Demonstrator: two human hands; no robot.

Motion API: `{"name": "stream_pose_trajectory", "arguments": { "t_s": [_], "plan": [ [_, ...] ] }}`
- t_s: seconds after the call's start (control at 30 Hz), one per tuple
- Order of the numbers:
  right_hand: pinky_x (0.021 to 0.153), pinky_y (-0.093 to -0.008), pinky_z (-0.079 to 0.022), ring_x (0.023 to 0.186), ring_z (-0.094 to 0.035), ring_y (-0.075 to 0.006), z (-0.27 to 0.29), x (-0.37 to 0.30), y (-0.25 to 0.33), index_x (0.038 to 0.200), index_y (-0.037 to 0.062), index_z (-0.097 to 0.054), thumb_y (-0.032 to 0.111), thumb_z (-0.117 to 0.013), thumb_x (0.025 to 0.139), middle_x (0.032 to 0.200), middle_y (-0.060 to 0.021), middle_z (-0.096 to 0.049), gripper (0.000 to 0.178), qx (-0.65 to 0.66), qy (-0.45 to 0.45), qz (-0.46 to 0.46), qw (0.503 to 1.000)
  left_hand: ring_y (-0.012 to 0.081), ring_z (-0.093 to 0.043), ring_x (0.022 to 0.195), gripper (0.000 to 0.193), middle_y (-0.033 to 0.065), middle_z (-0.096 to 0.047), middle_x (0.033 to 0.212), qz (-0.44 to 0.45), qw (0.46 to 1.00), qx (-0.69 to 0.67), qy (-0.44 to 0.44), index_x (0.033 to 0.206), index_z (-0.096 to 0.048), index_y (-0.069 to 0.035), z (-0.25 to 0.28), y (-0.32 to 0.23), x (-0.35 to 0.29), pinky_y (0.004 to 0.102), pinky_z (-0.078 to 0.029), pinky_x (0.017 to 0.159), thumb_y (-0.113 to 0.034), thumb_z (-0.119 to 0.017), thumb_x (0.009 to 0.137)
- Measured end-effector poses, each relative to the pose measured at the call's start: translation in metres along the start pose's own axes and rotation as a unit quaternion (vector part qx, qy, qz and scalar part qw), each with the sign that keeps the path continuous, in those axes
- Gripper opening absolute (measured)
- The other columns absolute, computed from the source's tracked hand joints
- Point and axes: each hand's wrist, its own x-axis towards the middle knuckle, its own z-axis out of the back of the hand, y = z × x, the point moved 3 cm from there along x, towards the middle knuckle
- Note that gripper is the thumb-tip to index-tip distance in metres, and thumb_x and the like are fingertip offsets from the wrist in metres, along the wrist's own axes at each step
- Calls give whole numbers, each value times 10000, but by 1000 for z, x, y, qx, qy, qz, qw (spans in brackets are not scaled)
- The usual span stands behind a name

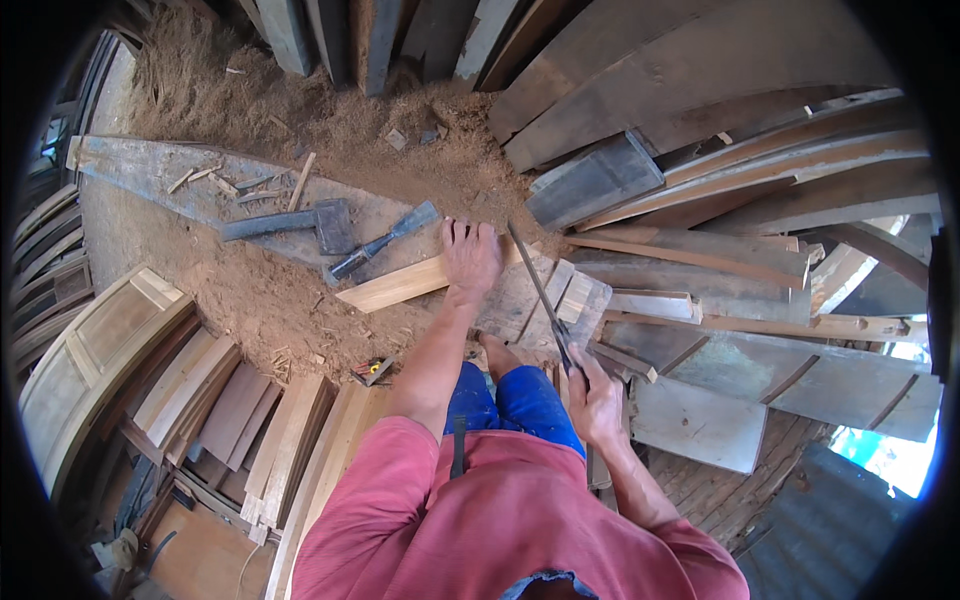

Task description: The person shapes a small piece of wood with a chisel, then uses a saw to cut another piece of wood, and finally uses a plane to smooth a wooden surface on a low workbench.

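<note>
My left hand (472, 256) presses down on a pale wooden board (397, 287), its fingers bent over the far edge. My right hand (594, 393) grips the handle of a handsaw (541, 283). The narrow blade slants up and leftward, with its tip near the board's right end; whether the teeth touch the wood I cannot tell. Beyond the board, a chisel (381, 243) and a dark wooden mallet (335, 227) lie on a long worn plank (150, 175). My bare foot (496, 352) shows below the board.
Sawdust (230, 95) covers the ground ahead. Dark planks (680, 80) are stacked at the far right, with a dark block (600, 180) beside them. Wooden panels (105, 350) and cut boards (285, 450) stand at the left. A tape measure (375, 369) lies near my left forearm.
</note>
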Motion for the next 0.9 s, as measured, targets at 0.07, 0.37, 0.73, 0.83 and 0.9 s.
{"name": "stream_pose_trajectory", "arguments": {
  "t_s": [0.07, 0.37, 0.73, 0.83, 0.9],
  "plan": [
    [719, -494, -532, 807, -654, -450, -6, 10, 4, 1294, 79, -607, 112, -547, 929, 899, -272, -667, 371, -19, -4, -11, 1000, 345, -536, 1090, 147, 143, -664, 988, -14, 1000, -2, -19, 940, -599, -52, 2, -1, 0, 543, -282, 1113, -168, -565, 858],
    [740, -531, -511, 840, -645, -463, -27, 43, -10, 1309, 90, -597, 145, -540, 932, 940, -285, -657, 385, -15, 32, -37, 999, 337, -525, 1116, 146, 167, -653, 1050, 14, 1000, -9, 24, 939, -598, -52, -6, 3, 0, 543, -283, 1104, -164, -570, 849],
    [833, -491, -514, 944, -655, -435, -61, 121, 5, 1261, 26, -612, 136, -560, 944, 1060, -249, -671, 340, -42, 18, -25, 999, 343, -540, 1094, 152, 164, -666, 1008, -17, 1000, -4, 13, 932, -604, -41, -1, 0, -4, 540, -267, 1117, -162, -567, 846],
    [748, -533, -516, 812, -646, -461, -15, 17, -9, 1308, 121, -603, 152, -556, 926, 883, -272, -663, 387, -32, 30, -27, 999, 345, -548, 1066, 160, 176, -662, 994, 6, 1000, -12, -8, 928, -596, -43, -1, 1, 7, 540, -291, 1100, -176, -569, 844],
    [743, -532, -517, 804, -649, -458, -2, 0, -3, 1301, 111, -609, 155, -563, 921, 874, -274, -660, 385, 5, 13, -25, 1000, 347, -543, 1078, 147, 185, -657, 985, -5, 1000, -18, -14, 919, -591, -47, 3, -4, 5, 541, -293, 1099, -173, -556, 853]
  ]
}}
